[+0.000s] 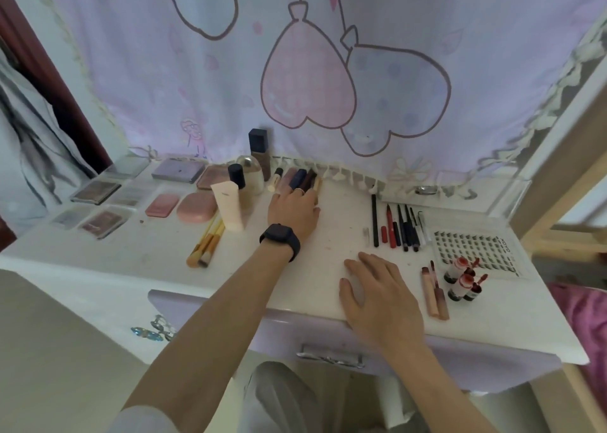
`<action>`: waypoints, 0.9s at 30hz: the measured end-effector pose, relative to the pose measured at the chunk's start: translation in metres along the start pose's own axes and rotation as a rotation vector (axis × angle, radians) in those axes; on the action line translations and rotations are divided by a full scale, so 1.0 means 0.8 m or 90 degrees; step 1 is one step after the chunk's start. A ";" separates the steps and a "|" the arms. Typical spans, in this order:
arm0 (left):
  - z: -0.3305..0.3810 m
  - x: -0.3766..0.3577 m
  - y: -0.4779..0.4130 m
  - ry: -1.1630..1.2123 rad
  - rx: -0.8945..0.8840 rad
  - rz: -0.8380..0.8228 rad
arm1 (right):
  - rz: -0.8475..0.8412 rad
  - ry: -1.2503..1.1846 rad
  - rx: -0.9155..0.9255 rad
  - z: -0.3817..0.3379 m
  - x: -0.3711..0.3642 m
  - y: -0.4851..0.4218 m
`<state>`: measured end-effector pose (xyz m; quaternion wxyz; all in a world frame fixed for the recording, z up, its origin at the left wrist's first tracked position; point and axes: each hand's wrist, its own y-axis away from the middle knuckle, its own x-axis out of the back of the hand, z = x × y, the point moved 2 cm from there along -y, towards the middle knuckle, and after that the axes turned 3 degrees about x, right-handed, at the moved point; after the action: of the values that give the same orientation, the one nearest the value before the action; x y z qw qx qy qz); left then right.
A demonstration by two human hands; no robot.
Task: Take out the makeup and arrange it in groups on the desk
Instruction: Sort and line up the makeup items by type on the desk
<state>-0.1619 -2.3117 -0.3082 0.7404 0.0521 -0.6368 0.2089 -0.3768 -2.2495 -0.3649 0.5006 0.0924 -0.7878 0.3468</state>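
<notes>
Now, left hand (293,209): fingers spread on the lipsticks (303,179), seemingly lining them up.
Right hand (377,288): flat, spread, empty, steadying.
Makeup: grouped across the counter (131,255).

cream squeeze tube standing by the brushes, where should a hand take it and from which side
Take the cream squeeze tube around its upper body, coming from the front right. It stands upright on its cap, tapering towards the flat crimped top. Bottles crowd behind it, the pink compact sits left, and the brushes lie at its base.
</notes>
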 end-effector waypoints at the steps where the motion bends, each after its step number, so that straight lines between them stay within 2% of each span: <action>1: 0.002 0.000 0.003 0.011 0.012 0.004 | 0.004 0.001 0.001 0.000 -0.001 0.000; 3: 0.006 0.003 0.012 0.015 0.045 0.002 | 0.009 0.004 0.001 0.001 -0.001 -0.001; 7: 0.011 0.010 0.030 -0.040 0.071 -0.072 | 0.000 0.011 -0.001 0.002 0.000 -0.002; 10: 0.005 0.011 0.051 -0.012 0.079 -0.064 | -0.008 0.002 -0.005 0.002 0.001 -0.001; 13: -0.007 0.011 0.079 0.114 0.075 -0.034 | -0.030 -0.024 -0.012 0.001 0.003 -0.001; 17: -0.011 0.017 0.128 0.463 0.062 0.047 | -0.068 -0.078 -0.059 0.001 0.007 -0.001; 19: -0.007 0.024 0.147 0.566 0.046 0.040 | -0.065 -0.160 -0.113 0.002 0.012 -0.002; 22: -0.002 0.034 0.173 0.611 0.014 0.041 | -0.010 -0.382 -0.174 -0.001 0.034 -0.001; 25: 0.003 0.042 0.190 0.548 -0.049 0.059 | 0.083 -0.505 -0.191 -0.001 0.064 -0.002; 27: 0.008 0.046 0.199 0.472 -0.106 0.075 | 0.072 -0.553 -0.199 -0.002 0.077 -0.002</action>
<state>-0.2235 -2.1605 -0.3017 0.9087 -0.1242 -0.3428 0.2034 -0.4048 -2.2370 -0.3112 0.1125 0.1094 -0.9711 0.1798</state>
